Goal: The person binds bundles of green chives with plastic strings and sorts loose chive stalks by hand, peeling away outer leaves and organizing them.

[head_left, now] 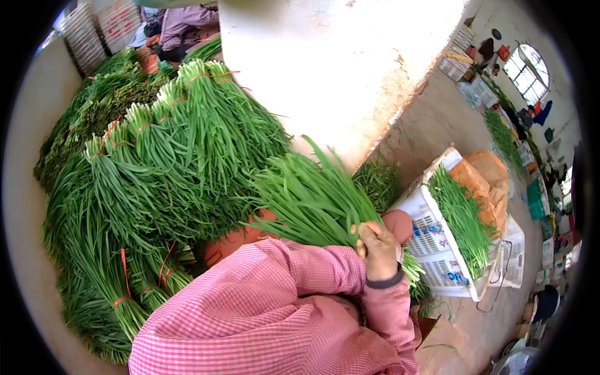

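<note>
My right hand (378, 250) is closed around a loose bunch of garlic chives (319, 200). The green leaves fan out to the upper left, and the pale stem ends show just right of the wrist. My left forearm, in a pink checked sleeve (325, 269), reaches across to the same bunch. Its hand is hidden behind my right hand and wrist, so its fingers cannot be made out. Left of the bunch lies a big heap of chives (181, 144) tied in bundles with red bands.
A white plastic crate (431, 244) with loose chives and an orange-brown sack (487, 181) stands at the right. A pale slab-like surface (331, 69) juts in from above. Stacked crates (100, 31) and another person's checked sleeve (187, 25) are at the upper left.
</note>
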Motion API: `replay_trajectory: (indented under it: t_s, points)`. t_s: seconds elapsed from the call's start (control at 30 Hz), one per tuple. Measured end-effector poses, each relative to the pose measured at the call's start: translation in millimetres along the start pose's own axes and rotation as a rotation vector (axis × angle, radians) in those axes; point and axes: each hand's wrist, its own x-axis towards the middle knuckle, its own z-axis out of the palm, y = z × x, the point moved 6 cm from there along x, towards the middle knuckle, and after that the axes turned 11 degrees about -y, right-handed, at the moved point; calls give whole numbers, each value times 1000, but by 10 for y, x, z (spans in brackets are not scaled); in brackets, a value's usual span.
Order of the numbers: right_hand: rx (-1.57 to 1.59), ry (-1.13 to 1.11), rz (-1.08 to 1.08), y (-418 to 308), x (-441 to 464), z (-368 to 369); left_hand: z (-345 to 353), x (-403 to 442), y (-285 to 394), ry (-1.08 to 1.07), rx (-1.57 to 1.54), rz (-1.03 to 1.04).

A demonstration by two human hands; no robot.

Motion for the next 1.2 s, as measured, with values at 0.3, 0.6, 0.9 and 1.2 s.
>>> replay_trajectory:
  t_s: [0.3, 0.6, 0.9, 1.2]
  points:
    - [-438, -166, -413, -570, -225, -38, -553, 96, -339, -220, 59, -195]
    - [-946, 9, -452, 49, 150, 76, -243, 41, -196, -71, -67, 76]
    - [-502, -187, -625, -1073, -807, 110, -549, 186, -735, -293, -607, 328]
    - [-323, 424, -866, -1519, -1121, -1436, -1929, 895, -1930, -257, -2025, 418]
